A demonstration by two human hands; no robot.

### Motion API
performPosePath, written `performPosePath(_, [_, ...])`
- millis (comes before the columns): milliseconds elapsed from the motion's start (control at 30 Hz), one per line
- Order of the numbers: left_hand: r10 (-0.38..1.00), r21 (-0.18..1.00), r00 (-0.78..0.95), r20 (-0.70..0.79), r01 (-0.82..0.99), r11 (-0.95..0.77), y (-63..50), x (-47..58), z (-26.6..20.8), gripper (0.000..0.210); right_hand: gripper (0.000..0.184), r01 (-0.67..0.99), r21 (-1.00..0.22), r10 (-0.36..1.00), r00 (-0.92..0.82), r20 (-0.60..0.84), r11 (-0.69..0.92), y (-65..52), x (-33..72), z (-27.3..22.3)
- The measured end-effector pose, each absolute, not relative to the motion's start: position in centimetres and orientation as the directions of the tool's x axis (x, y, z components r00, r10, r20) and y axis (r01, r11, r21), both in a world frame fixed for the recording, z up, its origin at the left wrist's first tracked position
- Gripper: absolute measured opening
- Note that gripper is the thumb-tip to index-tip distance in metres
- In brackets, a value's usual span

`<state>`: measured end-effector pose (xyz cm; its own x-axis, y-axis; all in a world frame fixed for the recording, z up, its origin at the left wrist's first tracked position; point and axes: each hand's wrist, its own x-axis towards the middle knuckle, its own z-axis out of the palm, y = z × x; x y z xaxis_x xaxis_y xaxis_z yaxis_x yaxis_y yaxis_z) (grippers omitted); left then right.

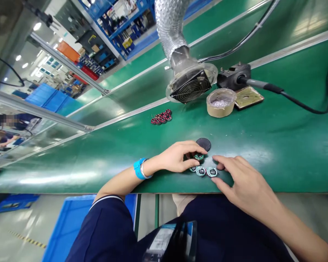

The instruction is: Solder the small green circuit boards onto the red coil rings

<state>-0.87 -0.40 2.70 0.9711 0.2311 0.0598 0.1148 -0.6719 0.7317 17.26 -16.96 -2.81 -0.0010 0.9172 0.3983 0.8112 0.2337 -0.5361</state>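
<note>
My left hand (180, 155), with a blue band on its wrist, has thumb and fingers closed around a small round part with a green circuit board (199, 157). Just below it, several similar round parts with pale green rims and dark centres lie in a short row, among them a middle one (200, 171) and a right-hand one (211, 172). Thumb and fingers of my right hand (242, 176) are apart, on either side of the right-hand part; no firm grip shows. A flat black disc (203, 144) lies beyond my left fingertips.
The green bench (289, 145) carries a cluster of small red-and-black round parts (161, 117). Behind my hands hangs a fume extractor hood (191, 85). Right of it are a tape roll (221, 103), a soldering iron in its stand (233, 76) and a yellowish sponge tray (248, 97).
</note>
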Motion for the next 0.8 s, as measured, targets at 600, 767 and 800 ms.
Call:
performPosePath(600, [0.416, 0.162, 0.903, 0.106, 0.398, -0.903, -6.5, -0.3, -0.5, 0.049, 0.035, 0.772, -0.595, 0.929, 0.013, 0.369, 0.226, -15.4, 21.2, -2.9])
performPosePath(767, [0.56, 0.178, 0.809, 0.177, 0.533, -0.827, -4.3, -3.5, 0.4, 0.039, 0.045, 0.784, -0.615, 0.955, 0.119, 0.272, 0.078, -16.4, 24.8, -4.4])
performPosePath(800, [0.617, 0.182, 0.763, 0.19, 0.59, -0.786, -2.8, -4.4, 0.9, 0.039, 0.043, 0.764, -0.643, 0.959, 0.142, 0.247, 0.052, -16.6, 25.2, -5.0])
